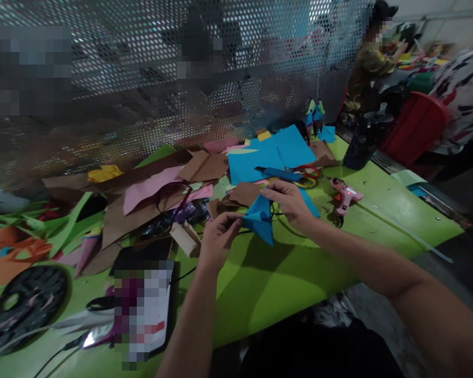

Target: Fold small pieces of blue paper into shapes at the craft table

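A folded piece of blue paper (260, 220) is stretched between my two hands above the green table (256, 294). My left hand (223, 233) pinches its left corner between thumb and fingers. At the upper right corner, my right hand (287, 202) grips it with thumb and forefinger. One point of the paper hangs downward. Just beyond my hands lie a blue-handled craft knife (281, 174) and scissors with red and yellow handles (309, 181). To the right, a pink glue gun (343, 198) rests on the table with a long clear stick behind it.
Blue sheets (274, 155), brown paper (203, 167) and pink paper (152, 188) lie along the perforated metal screen (220, 68). A dark tumbler (364, 142) stands at the right edge. A black round tray (27, 304) and a phone-like device (152, 310) lie left. Two people sit beyond.
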`<control>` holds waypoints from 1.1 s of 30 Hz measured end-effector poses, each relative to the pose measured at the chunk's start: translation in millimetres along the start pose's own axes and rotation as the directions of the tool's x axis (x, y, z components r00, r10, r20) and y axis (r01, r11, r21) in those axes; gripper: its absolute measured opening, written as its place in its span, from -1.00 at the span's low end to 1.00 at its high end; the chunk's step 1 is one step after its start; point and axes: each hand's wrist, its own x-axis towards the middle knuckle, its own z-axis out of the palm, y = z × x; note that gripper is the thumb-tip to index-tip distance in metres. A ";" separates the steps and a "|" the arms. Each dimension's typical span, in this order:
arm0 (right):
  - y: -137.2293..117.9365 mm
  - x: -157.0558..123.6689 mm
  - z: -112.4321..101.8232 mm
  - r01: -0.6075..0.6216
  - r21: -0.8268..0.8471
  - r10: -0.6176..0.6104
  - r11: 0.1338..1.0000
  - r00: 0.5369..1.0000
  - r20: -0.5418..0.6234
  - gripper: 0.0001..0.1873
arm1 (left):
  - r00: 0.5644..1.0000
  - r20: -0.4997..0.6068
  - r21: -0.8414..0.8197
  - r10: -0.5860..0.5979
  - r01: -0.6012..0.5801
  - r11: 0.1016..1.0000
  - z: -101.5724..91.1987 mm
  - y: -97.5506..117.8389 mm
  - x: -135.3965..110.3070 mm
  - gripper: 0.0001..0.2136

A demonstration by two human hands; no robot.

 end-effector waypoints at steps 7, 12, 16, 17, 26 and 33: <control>-1.5 0.6 -0.4 -0.033 0.069 0.029 0.997 0.997 0.068 -0.74 | 0.999 -0.041 0.013 0.012 -0.011 1.000 1.0 2.6 1.1 -0.71; 3.3 -0.6 2.2 -0.169 0.046 0.157 0.985 0.969 0.192 -0.68 | 0.999 -0.051 0.034 -0.002 0.004 0.999 3.4 1.7 1.9 -0.71; 8.7 -0.7 3.9 -0.162 0.077 0.150 0.984 0.979 0.137 -0.72 | 0.999 -0.039 0.035 0.023 -0.022 0.999 6.4 0.5 1.1 -0.73; 8.9 -0.9 4.2 -0.157 0.080 0.146 0.984 0.981 0.130 -0.73 | 0.999 -0.036 0.033 0.037 -0.036 0.999 7.0 0.5 0.9 -0.73; 4.2 -2.3 5.2 -0.133 0.081 0.122 0.988 0.983 0.134 -0.74 | 0.992 -0.082 0.120 0.097 -0.087 0.989 4.4 -4.4 0.5 -0.80; 5.5 -2.5 2.4 -0.105 0.011 0.103 0.994 0.987 0.120 -0.71 | 0.989 -0.080 0.197 0.128 -0.110 0.974 3.0 -1.8 -0.9 -0.84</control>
